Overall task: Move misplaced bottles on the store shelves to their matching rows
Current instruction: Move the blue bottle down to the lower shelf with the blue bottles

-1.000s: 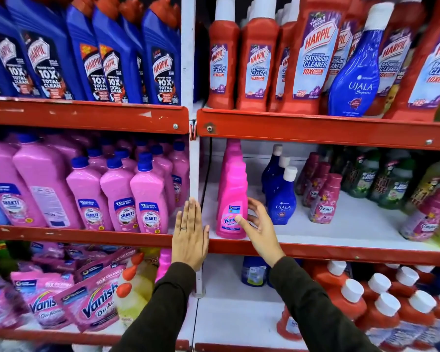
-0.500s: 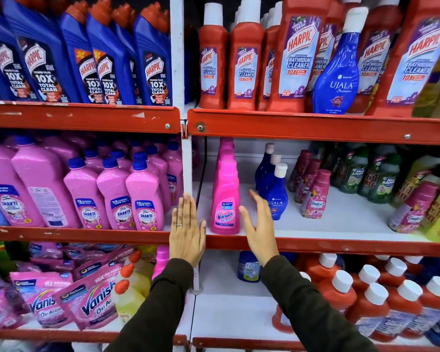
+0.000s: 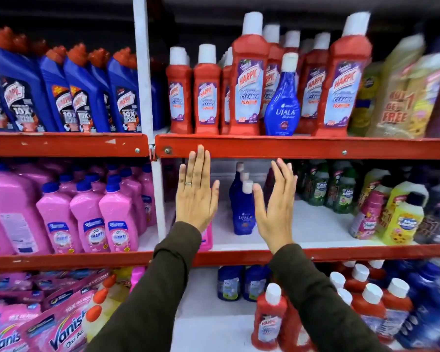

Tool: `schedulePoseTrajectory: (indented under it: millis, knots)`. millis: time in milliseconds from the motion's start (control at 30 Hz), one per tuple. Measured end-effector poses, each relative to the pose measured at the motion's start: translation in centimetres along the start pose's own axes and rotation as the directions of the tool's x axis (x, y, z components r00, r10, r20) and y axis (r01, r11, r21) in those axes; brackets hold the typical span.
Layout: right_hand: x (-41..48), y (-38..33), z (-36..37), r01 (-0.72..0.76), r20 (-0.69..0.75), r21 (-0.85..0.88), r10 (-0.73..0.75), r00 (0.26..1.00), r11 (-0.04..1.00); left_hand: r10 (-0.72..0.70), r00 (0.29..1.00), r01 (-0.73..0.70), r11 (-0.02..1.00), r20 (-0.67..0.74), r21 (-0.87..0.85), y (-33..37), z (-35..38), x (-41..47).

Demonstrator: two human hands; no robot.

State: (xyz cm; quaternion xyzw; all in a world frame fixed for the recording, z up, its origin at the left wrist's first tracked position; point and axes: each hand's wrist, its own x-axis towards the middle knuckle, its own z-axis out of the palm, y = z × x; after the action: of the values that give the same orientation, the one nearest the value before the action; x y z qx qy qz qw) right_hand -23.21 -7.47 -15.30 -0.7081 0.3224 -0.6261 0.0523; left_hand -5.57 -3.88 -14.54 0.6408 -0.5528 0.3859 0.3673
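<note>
A blue Ujala bottle with a white cap stands among the red Harpic bathroom cleaner bottles on the top right shelf. On the middle shelf a short row of matching blue Ujala bottles runs back from the front. My left hand is raised flat, fingers together, in front of the pink Vanish bottle, which it mostly hides. My right hand is raised open just right of the Ujala row. Both hands hold nothing and reach up toward the red top shelf edge.
Blue Harpic bottles fill the top left shelf; pink Shakti bottles fill the middle left. Green and yellow bottles stand middle right. Below are Vanish pouches, red Harpic bottles and a white upright post.
Both hands have risen from the middle shelf's front edge to in front of the middle shelf. The view has tilted upward, and the right hand has let go of the pink Vanish bottle.
</note>
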Motion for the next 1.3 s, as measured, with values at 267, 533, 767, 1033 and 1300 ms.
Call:
schedulePoseTrajectory:
  millis: [267, 533, 767, 1033, 1300]
  knots:
    - [9.8, -1.0, -5.0, 0.081, -0.085, 0.037, -0.078, 0.993, 0.996, 0.025, 0.995, -0.023, 0.999, -0.097, 0.022, 3.5, -2.2, 8.1]
    - [16.8, -1.4, -5.4, -0.150, 0.222, 0.056, 0.134, 0.966, 0.987, 0.026, 0.998, -0.022, 0.998, -0.060, 0.064, 3.7, -1.4, 9.4]
    - [18.5, -1.3, -5.9, -0.282, 0.310, 0.067, 0.248, 0.918, 0.957, 0.029, 0.999, -0.024, 0.994, -0.045, 0.103, 3.3, -0.7, 9.3]
    - [19.0, -0.4, -6.4, -0.292, 0.249, 0.181, 0.244, 0.937, 0.939, 0.035, 0.998, -0.029, 0.992, -0.048, 0.124, 3.2, -0.2, 9.3]
    - [20.0, -1.6, -7.5, -0.257, 0.192, 0.304, 0.206, 0.960, 0.917, 0.038, 0.998, -0.033, 0.994, -0.043, 0.103, 3.2, -0.3, 9.4]
